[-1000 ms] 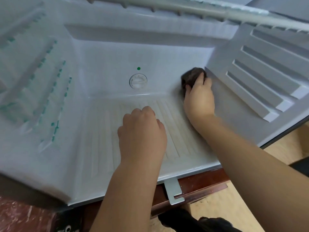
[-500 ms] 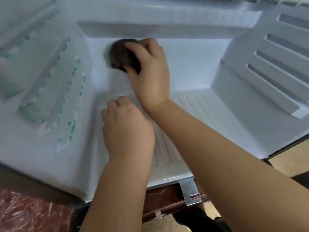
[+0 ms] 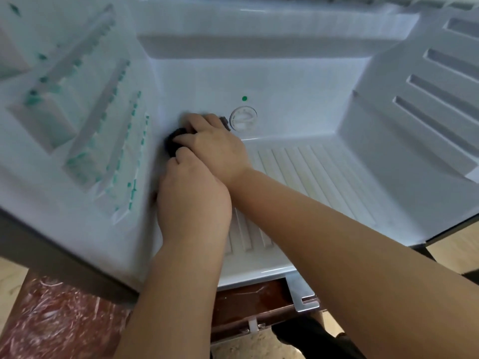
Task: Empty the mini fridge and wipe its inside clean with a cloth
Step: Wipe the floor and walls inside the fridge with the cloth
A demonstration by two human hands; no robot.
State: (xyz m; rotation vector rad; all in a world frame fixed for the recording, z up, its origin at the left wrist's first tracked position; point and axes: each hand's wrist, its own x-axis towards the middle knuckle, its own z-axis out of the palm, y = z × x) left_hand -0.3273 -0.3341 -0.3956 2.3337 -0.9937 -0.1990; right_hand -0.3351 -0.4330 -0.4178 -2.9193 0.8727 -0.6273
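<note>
The mini fridge [image 3: 298,81] stands open with nothing inside, its walls white and its floor ribbed. My right hand [image 3: 210,146] holds a dark brown cloth [image 3: 173,142] against the lower left of the back wall, where it meets the left wall. Most of the cloth is hidden under the fingers. My left hand [image 3: 191,198] sits just in front of the right hand with its fingers curled, knuckles on the fridge floor near the left wall. I see nothing held in it.
A round thermostat dial [image 3: 243,118] with a green dot above it sits on the back wall right of the cloth. Both side walls carry shelf rails. A metal hinge bracket [image 3: 300,294] juts out below the front edge. The fridge stands on a dark wooden surface [image 3: 246,304].
My right hand has carried the cloth from the back wall's right corner to its upper left, then down to the lower left corner. My left hand has stayed on the floor.
</note>
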